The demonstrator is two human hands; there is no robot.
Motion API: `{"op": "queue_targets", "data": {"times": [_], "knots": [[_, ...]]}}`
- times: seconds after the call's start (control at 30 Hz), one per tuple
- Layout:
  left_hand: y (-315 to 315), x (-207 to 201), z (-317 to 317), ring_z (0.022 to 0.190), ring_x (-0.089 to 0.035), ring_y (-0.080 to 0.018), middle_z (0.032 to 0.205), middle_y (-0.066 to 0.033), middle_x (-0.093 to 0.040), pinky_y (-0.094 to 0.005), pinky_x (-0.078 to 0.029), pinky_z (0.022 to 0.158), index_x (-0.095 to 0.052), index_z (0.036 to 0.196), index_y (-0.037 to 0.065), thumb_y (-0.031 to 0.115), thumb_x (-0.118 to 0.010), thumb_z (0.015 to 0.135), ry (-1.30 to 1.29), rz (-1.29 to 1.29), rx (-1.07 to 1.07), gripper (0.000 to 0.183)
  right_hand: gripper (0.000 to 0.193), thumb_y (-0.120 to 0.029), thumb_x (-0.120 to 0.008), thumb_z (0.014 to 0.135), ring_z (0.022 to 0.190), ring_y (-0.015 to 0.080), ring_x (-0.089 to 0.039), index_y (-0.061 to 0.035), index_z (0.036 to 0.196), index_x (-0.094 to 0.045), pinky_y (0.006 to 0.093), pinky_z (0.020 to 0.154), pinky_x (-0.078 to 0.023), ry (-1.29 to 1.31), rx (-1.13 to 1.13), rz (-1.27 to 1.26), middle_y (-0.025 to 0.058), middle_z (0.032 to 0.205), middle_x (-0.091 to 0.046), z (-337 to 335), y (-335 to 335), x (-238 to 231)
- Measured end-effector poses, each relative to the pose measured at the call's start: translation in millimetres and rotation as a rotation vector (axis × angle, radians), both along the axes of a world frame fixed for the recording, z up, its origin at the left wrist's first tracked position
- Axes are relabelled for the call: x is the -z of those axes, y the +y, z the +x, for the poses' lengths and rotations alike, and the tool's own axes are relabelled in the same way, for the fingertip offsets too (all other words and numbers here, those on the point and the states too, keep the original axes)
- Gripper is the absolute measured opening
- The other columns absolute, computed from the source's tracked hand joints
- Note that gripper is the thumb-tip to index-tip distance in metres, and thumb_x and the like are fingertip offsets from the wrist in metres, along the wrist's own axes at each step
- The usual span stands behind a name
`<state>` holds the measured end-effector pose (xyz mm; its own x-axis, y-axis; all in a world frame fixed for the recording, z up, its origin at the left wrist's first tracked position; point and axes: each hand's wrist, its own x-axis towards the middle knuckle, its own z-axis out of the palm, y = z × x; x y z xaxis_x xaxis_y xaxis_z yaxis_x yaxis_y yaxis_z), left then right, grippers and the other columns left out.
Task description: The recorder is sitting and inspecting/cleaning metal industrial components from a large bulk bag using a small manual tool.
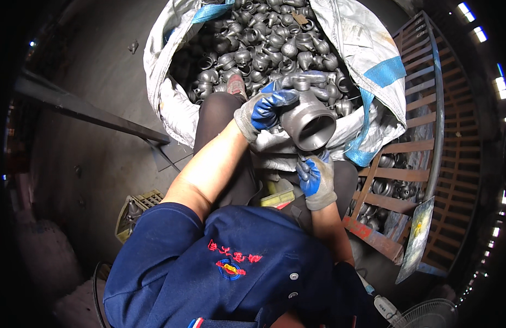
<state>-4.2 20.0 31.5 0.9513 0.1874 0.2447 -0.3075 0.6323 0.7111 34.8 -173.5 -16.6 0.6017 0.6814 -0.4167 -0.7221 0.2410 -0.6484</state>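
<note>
My left hand, in a grey glove with a blue coated palm, is closed round a dark grey metal pipe fitting. The fitting has a wide open mouth turned toward me and a narrower threaded neck at its far end. Just below the mouth is my right hand, gloved the same way. Its fingers are drawn together close under the rim; what they hold, if anything, is too small to make out. Beyond both hands, a large white woven sack with blue straps holds many similar metal fittings.
At right stands a slatted metal crate with more fittings inside. A yellow-green basket with metal parts sits at lower left, near a metal bar. A yellow container is between my legs. A fan shows at lower right.
</note>
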Motion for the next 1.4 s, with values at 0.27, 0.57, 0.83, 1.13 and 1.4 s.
{"op": "queue_targets", "data": {"times": [0.27,0.57,0.83,1.13,1.4], "knots": [[10,12,4,0.098,-0.059,-0.0242,0.108,-0.0156,-0.058,-0.0382,-0.048,0.088,-0.039,0.128,-0.001,0.022,-0.057,0.083,0.087,-0.082,-0.156,0.053,0.034,0.0,-0.063,0.075,0.043,0.0051,-0.047,-0.004,0.106,-0.049,0.016,0.034,-0.033,-0.395,-0.054,-0.302,0.0093,0.074,-0.062,20,10,9],[11,51,18,0.098,-0.059,-0.0236,0.113,-0.0133,-0.056,-0.0401,-0.051,0.084,-0.046,0.12,0.004,0.029,-0.04,0.095,0.213,-0.53,-0.189,0.036,0.041,0.004,-0.06,0.074,0.045,0.0087,-0.051,0.0037,0.115,-0.052,0.0176,0.036,-0.037,-0.244,0.019,-0.025,0.0176,0.082,-0.063,29,16,-27],[-5,36,22,0.097,-0.058,-0.0139,0.108,-0.0039,-0.059,-0.0286,-0.047,0.085,-0.054,0.112,0.01,0.028,-0.043,0.094,0.35,-0.442,-0.155,0.028,0.03,0.004,-0.063,0.074,0.068,0.0127,-0.059,0.006,0.103,-0.056,0.0229,0.061,-0.048,-0.385,0.25,-0.236,0.0083,0.086,-0.061,31,20,-32],[-7,38,18,0.088,-0.056,-0.0104,0.098,-0.0037,-0.06,-0.0261,-0.046,0.079,-0.058,0.102,0.005,0.028,-0.046,0.093,0.372,-0.195,-0.323,0.027,0.018,-0.009,-0.06,0.082,0.038,0.0044,-0.043,-0.003,0.099,-0.055,0.0176,0.031,-0.029,-0.285,0.188,-0.141,0.0021,0.064,-0.056,30,9,-36],[-1,42,16,0.102,-0.052,-0.0143,0.112,-0.0053,-0.054,-0.03,-0.045,0.088,-0.051,0.117,0.006,0.024,-0.046,0.093,0.298,0.037,-0.296,0.03,0.019,-0.006,-0.058,0.082,0.042,0.0045,-0.04,-0.0031,0.099,-0.052,0.0176,0.034,-0.03,-0.333,0.175,-0.166,0.0012,0.065,-0.052,33,0,-20]]}}
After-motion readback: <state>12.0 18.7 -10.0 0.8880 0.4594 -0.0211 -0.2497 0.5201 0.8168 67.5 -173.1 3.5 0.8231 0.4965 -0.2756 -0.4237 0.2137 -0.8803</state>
